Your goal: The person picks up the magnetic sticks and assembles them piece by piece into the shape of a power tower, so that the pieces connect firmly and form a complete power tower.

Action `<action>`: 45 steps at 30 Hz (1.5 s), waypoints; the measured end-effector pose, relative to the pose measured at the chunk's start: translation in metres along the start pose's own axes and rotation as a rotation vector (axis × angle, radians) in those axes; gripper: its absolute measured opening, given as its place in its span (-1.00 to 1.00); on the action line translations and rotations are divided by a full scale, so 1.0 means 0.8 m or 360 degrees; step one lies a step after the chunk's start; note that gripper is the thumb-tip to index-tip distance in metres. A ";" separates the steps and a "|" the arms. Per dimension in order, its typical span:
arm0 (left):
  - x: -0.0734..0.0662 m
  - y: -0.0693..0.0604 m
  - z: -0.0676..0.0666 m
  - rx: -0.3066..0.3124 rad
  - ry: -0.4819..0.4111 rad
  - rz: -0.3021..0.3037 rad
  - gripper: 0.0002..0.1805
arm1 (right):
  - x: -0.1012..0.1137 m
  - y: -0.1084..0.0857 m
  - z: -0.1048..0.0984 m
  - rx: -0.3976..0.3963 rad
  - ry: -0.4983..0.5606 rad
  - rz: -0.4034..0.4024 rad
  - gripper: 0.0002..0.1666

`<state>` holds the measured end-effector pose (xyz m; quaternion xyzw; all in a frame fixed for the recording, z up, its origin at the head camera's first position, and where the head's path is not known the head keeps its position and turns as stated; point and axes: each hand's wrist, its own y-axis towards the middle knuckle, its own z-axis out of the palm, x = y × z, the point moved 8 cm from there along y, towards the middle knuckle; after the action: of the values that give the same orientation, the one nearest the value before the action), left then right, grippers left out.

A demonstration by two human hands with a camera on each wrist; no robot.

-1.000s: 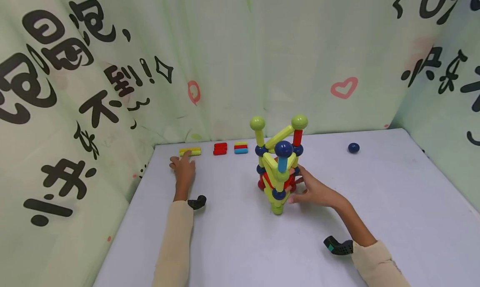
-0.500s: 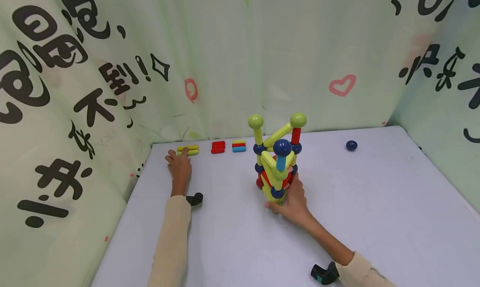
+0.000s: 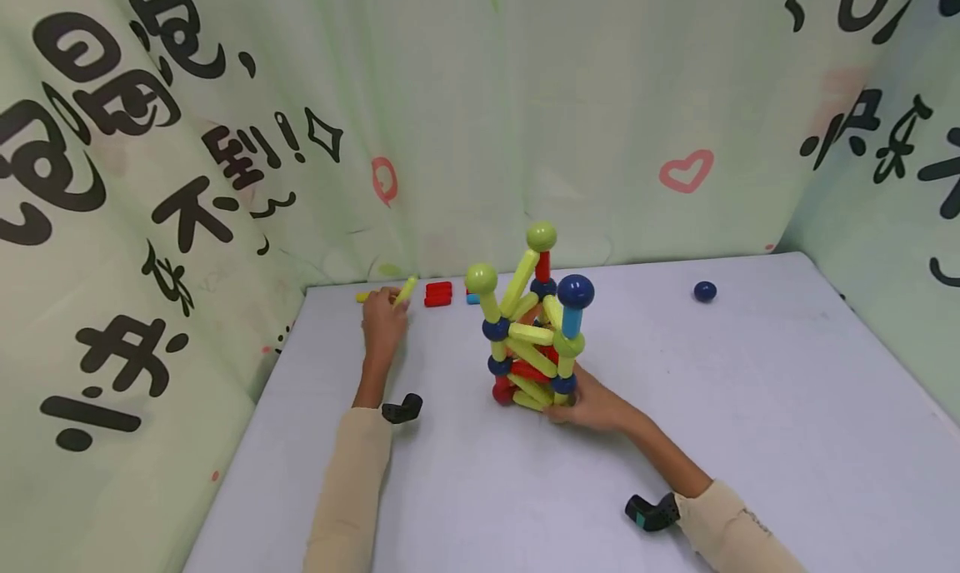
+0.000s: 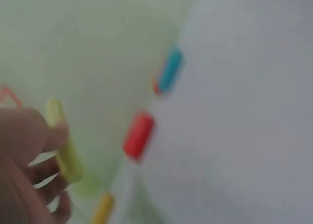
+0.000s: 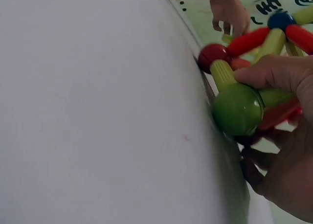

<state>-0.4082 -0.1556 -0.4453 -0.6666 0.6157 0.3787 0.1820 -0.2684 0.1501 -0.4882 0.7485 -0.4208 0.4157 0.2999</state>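
Note:
My left hand [image 3: 384, 323] pinches a yellow-green rod [image 4: 70, 158] between thumb and fingers, above the back left of the table. A tower of magnetic rods and balls [image 3: 531, 336] stands mid-table, with green balls and a dark blue ball on its upper tips. Low on its right side, my right hand [image 3: 596, 400] grips the structure. In the right wrist view that thumb lies on a yellow-green rod beside a green ball [image 5: 237, 109], and the fingers reach under and behind; some contact is hidden.
Red rods [image 3: 438, 295] lie along the back edge, with a blue rod [image 4: 171, 70] farther right, partly behind the tower. A yellow rod [image 4: 102, 208] lies near the left hand. One dark blue ball [image 3: 705, 291] rests at the back right. A printed curtain [image 3: 450, 98] hangs behind.
My left hand has picked up a yellow-green rod and moved slightly right. My right hand has shifted to the tower's base and turned the tower, which now stands a little farther left.

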 end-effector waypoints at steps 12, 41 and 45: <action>-0.168 -0.030 0.051 0.0870 -0.1486 0.0119 -0.60 | -0.003 0.017 -0.004 0.0432 0.0008 -0.0004 -0.19; -0.214 -0.091 0.058 0.1043 -0.1472 0.0514 -0.50 | 0.134 0.004 -0.118 -0.0452 -0.0061 -0.0371 -0.57; -0.221 -0.093 0.060 0.0933 -0.1532 0.0483 -0.64 | 0.160 0.004 -0.117 -0.0699 -0.0134 -0.0524 -0.69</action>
<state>-0.3425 0.0122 -0.3639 -0.2454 0.6315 0.4745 0.5620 -0.2678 0.1748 -0.3316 0.7405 -0.3856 0.2287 0.5008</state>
